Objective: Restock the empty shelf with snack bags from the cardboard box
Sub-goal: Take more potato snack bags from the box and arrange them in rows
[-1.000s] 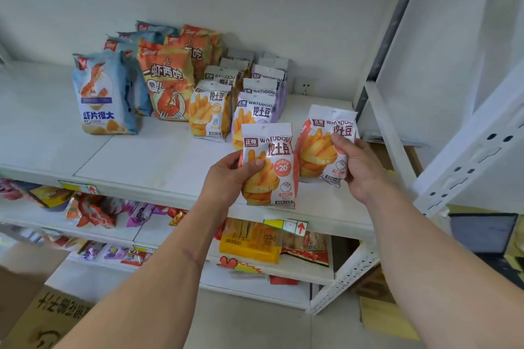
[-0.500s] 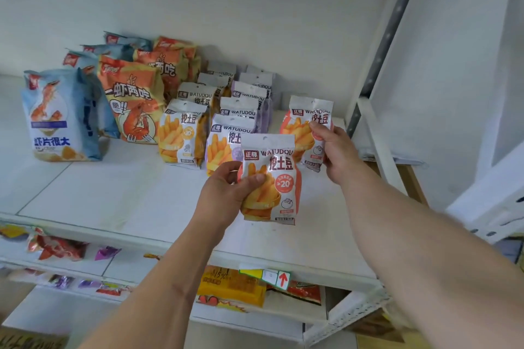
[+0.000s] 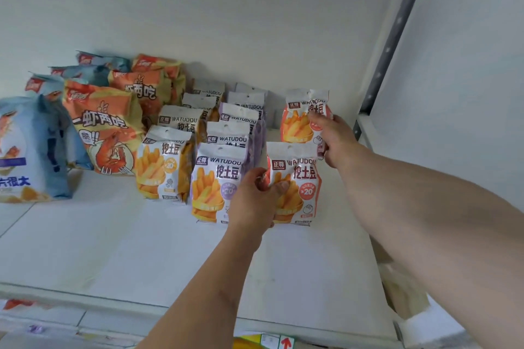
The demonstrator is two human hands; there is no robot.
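Note:
My left hand (image 3: 256, 201) grips a red-trimmed WATUDOU fries bag (image 3: 297, 178) that stands upright on the white shelf (image 3: 113, 249), right of a purple-trimmed bag (image 3: 218, 178). Behind it, near the back wall, my right hand (image 3: 333, 136) holds a second red-trimmed fries bag (image 3: 300, 119) upright on the shelf. Rows of several WATUDOU bags, orange (image 3: 163, 161) and purple, stand to the left. The cardboard box is out of view.
Orange shrimp snack bags (image 3: 105, 127) and blue shrimp chip bags (image 3: 25, 147) fill the shelf's left side. A grey upright post (image 3: 394, 31) and white frame bound the shelf on the right. A lower shelf edge with a price tag (image 3: 283, 341) shows below.
Both hands have moved the two red-trimmed bags deeper onto the shelf. The right bag now stands near the back wall, and the left bag stands beside the purple row.

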